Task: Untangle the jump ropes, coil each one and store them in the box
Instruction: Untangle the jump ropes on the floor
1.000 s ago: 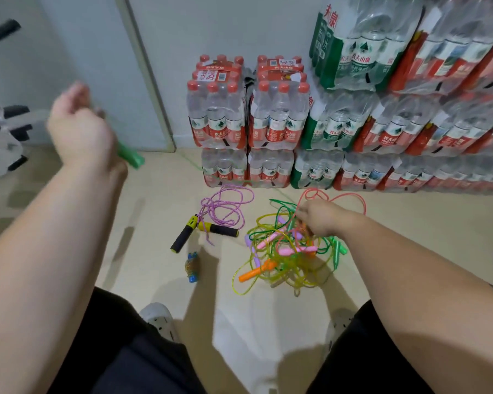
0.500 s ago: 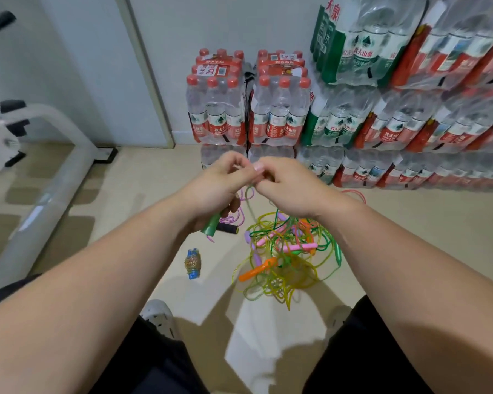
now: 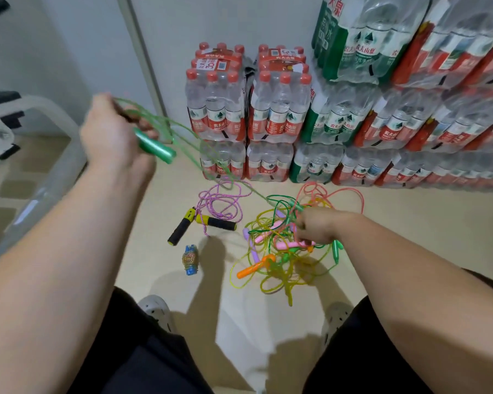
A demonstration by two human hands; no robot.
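My left hand (image 3: pixel 113 135) is raised at the left and grips a green jump-rope handle (image 3: pixel 155 147) together with loops of the green rope (image 3: pixel 211 163). That rope runs down to a tangled pile of jump ropes (image 3: pixel 279 251) on the floor, yellow, green, pink and orange, with pink and orange handles. My right hand (image 3: pixel 318 226) reaches into the pile, fingers curled among the strands. Left of the pile lies a pink rope (image 3: pixel 221 200) with black and yellow handles (image 3: pixel 201 223). No box is in view.
Shrink-wrapped packs of water bottles (image 3: pixel 279 109) are stacked along the wall behind the ropes. A small blue object (image 3: pixel 190 260) lies on the floor near my left shoe (image 3: pixel 157 309). A white exercise-machine frame (image 3: pixel 40 155) stands at the left.
My hands met in front of me half a second ago. Since then my left hand has swung up and left with the green handle, and my right hand has dropped back into the pile.
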